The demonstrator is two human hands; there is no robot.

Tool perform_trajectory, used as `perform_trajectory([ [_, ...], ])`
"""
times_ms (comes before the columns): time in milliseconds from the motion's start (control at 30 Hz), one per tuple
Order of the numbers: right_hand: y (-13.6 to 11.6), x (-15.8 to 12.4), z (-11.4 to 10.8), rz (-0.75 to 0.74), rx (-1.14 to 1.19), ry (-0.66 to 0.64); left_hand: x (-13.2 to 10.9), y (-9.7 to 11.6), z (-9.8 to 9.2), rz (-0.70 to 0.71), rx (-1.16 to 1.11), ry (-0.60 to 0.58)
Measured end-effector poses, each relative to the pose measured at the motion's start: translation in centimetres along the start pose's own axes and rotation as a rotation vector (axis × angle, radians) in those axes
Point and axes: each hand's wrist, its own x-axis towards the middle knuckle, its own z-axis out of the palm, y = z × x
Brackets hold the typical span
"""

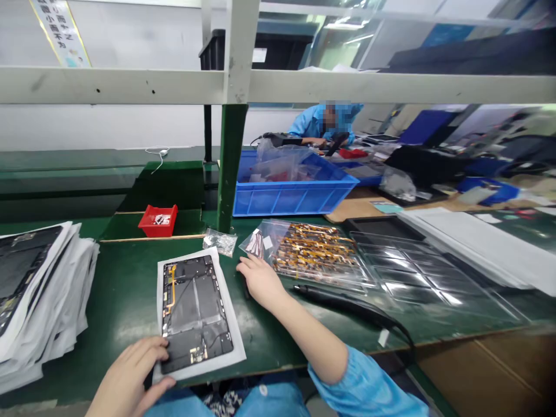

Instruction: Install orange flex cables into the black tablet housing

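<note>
Tablet shell (200, 315), laid inner side up on a white sheet (238, 350), near the front edge of the green surface (117, 307), slightly tilted to the view. Orange flex strip (173, 286) along upper left side, black parts at both ends, grey middle.

Left hand (136, 370): at lower left corner of shell, fingertips at its edge, thumb spread well away over the sheet's bottom corner; nothing gripped. Right hand (263, 284): palm down, to the right of the shell, fingers loosely curled over a dark object (246, 288), mostly hidden; cannot tell if gripped.

Just beyond right hand: clear bag (257, 243) with thin strips inside, next to a pile of orange flex cables (317, 252). Further left, small clear bag (220, 242) of tiny parts, then red tray (158, 230) with small light parts. Far left: stack (72, 313) of white sheets, another shell on top.

Right of right forearm: black pen-shaped tool (343, 301) with cord, clear compartment tray (417, 272) behind it. At back: blue bin (291, 198) of plastic bags. Beyond that, co-worker (307, 121) in blue, bent over work.
</note>
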Motion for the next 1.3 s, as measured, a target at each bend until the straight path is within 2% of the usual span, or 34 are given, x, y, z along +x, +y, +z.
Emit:
perform_trajectory([
  [133, 0.5, 1.2, -0.4, 0.036, -0.077, 0.056, 1.0, -0.2, -0.6, -0.088, -0.076, -0.034],
  [267, -0.3, 4.4, -0.2, 0.084, -0.100, 0.123, 4.4, -0.6, -1.8, -0.041, -0.129, -0.070],
  [367, 0.1, 5.6, -0.9, 0.140, -0.102, 0.179, 7.3, -0.8, -2.5, 0.012, -0.130, -0.065],
  [433, 1.2, 5.5, -1.9, 0.231, -0.104, 0.247, 8.8, -0.9, -2.6, 0.034, -0.134, -0.053],
  [567, 4.9, 3.9, -4.1, 0.512, -0.077, 0.415, 11.4, -0.7, -2.1, 0.044, -0.158, -0.051],
  [667, 7.4, 3.3, -4.7, 0.655, 0.032, 0.493, 13.7, -0.1, -1.4, 0.022, -0.181, -0.088],
  [733, 8.4, 3.5, -4.6, 0.688, 0.152, 0.524, 15.4, 0.6, -0.9, 0.027, -0.197, -0.116],
  [800, 8.8, 4.1, -4.3, 0.669, 0.302, 0.556, 17.2, 1.3, -0.4, 0.047, -0.223, -0.156],
  [900, 8.4, 4.9, -4.3, 0.532, 0.572, 0.600, 19.5, 2.3, 0.2, 0.040, -0.259, -0.188],
  [967, 7.6, 4.9, -4.7, 0.394, 0.759, 0.623, 20.9, 2.9, 0.4, 0.011, -0.262, -0.147],
  [1033, 6.5, 4.4, -5.6, 0.253, 0.923, 0.623, 22.4, 3.3, 0.3, -0.035, -0.248, -0.040],
  [1133, 4.9, 3.1, -7.0, 0.072, 1.105, 0.499, 25.0, 3.8, -0.5, -0.072, -0.158, 0.187],
  [1200, 4.0, 2.5, -7.7, -0.021, 1.172, 0.352, 26.8, 4.0, -1.3, -0.018, -0.052, 0.275],
  [1267, 3.5, 2.2, -8.1, -0.079, 1.202, 0.239, 28.3, 4.1, -1.9, 0.006, -0.025, 0.190],
  [1300, 3.4, 2.2, -8.0, -0.093, 1.211, 0.213, 28.8, 4.1, -2.2, -0.031, -0.063, 0.081],
])
